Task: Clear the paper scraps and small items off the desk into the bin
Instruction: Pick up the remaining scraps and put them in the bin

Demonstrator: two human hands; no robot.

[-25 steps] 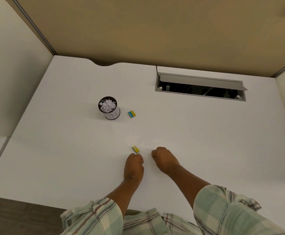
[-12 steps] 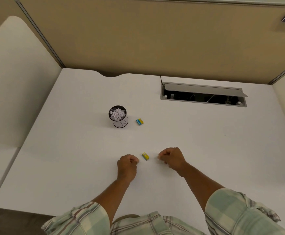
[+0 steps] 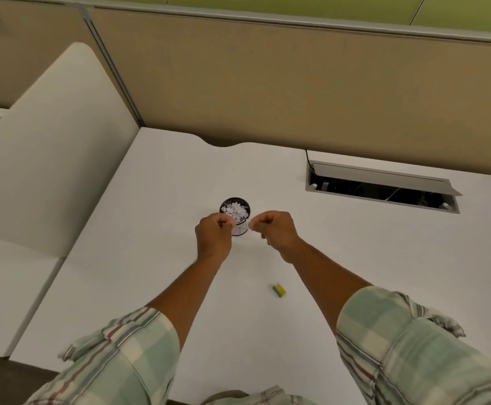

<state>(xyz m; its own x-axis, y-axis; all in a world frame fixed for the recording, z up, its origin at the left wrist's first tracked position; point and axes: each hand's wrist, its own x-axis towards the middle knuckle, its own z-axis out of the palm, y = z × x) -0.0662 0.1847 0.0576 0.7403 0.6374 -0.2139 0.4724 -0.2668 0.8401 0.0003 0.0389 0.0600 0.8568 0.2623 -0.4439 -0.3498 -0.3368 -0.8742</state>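
Note:
A small black bin (image 3: 226, 203) full of white paper scraps stands mid-desk. Both my hands hover right at its near rim. My left hand (image 3: 213, 238) is pinched shut, and a pale bit shows at its fingertips, seemingly a paper scrap. My right hand (image 3: 278, 229) is pinched on a small white paper scrap (image 3: 250, 225) next to the bin's right side. A small yellow box (image 3: 279, 289) lies on the white desk (image 3: 156, 258) nearer to me, between my forearms. My right hand hides the blue-and-yellow item beside the bin.
An open cable hatch (image 3: 381, 187) with a raised grey lid is set into the desk at the back right. Tan partition walls (image 3: 267, 89) close off the back. A cream divider panel (image 3: 60, 147) stands at the left.
Both hands have lifted from the desk near the yellow box and moved forward to the bin. The yellow box stays where it was. The camera has tilted up.

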